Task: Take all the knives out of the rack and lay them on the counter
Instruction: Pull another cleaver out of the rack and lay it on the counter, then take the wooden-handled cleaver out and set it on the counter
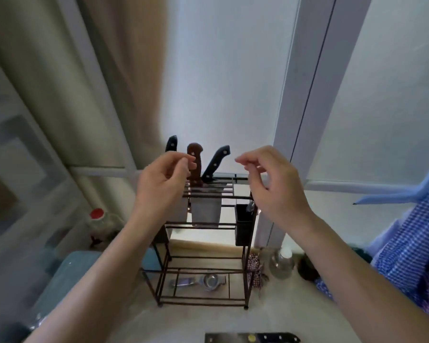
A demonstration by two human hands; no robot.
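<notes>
A dark wire rack point(203, 266) stands on the counter against the wall. Three knives stick up from its top slots: one with a black handle point(172, 143) at the left, one with a brown handle point(195, 164) in the middle, one with a black handle point(216, 163) leaning right. My left hand point(162, 184) hovers just in front of the brown handle, fingers curled and pinched, holding nothing. My right hand point(270, 179) hangs to the right of the knives, fingers loosely bent and apart, empty. A black-handled knife point(253, 339) lies on the counter at the bottom edge.
A black cup point(244, 225) hangs on the rack's right side. A metal strainer point(209, 282) lies on the bottom shelf. A glass bottle point(281, 263) and a checked cloth point(255, 268) sit right of the rack. A blue container point(70, 276) and a red-capped jar point(98, 219) stand left.
</notes>
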